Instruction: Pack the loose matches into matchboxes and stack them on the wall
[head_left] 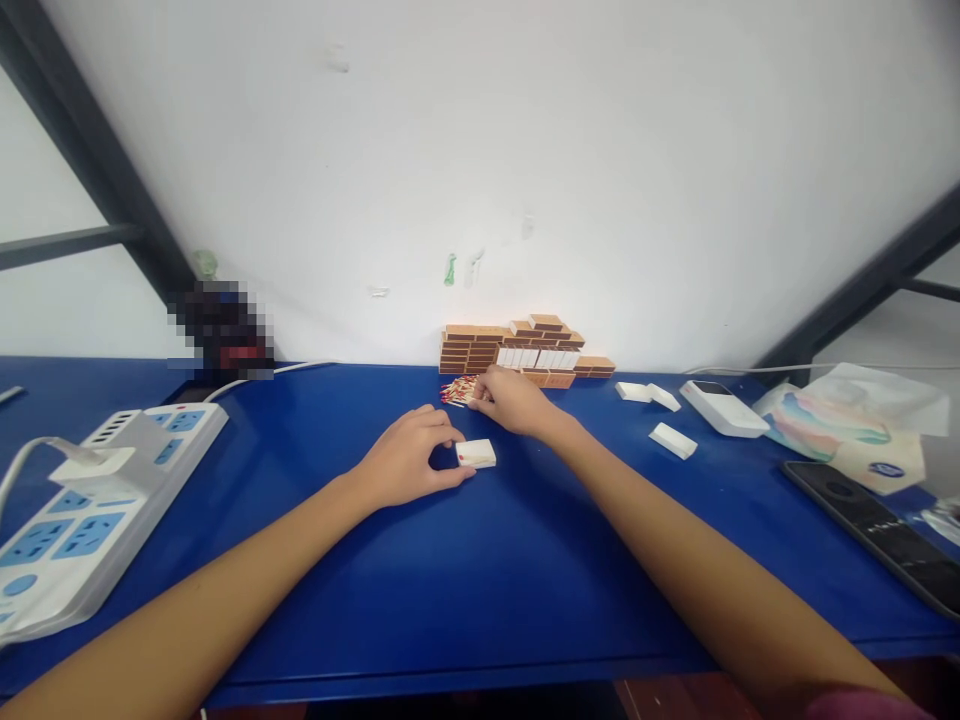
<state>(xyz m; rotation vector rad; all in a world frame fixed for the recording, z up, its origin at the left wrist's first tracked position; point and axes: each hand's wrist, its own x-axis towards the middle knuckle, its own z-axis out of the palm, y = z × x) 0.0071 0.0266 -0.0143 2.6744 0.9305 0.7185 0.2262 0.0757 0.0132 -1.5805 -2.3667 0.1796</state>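
A small white matchbox tray [477, 453] lies on the blue table, with a red match head showing inside at its left end. My left hand [411, 455] grips the tray's left side between thumb and fingers. Farther back, my right hand [516, 402] reaches down at the edge of a loose pile of red-tipped matches [456, 388]. Its fingers are pinched together, and whatever is between them is hidden. Right behind that hand stand stacked brown matchboxes [471, 350], with a row of white-ended ones [538, 357] upright among them.
Several white trays [673, 440] rest to the right, near a white device [724, 408]. A dark phone [874, 525] and a plastic packet [847, 410] lie at the far right. A power strip [150, 490] with a plugged-in charger occupies the left. A white wall rises behind.
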